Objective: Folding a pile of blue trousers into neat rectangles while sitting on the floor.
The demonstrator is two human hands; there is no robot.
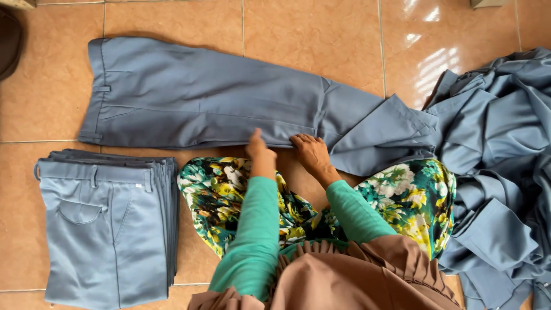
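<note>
Nearby, a folded trouser stack and loose heap flank the trousers.

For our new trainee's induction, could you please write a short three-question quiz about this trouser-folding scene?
1. True or false: both hands rest on the near edge of the flat-laid trousers.
2. Where is the folded stack? A) at the person's left B) at the person's right C) on the lap
3. What lies in the loose heap at the person's right?

Key:
1. True: left hand and right hand press there, fingers flat.
2. A
3. Unfolded grey-blue garments of the same cloth.
</note>
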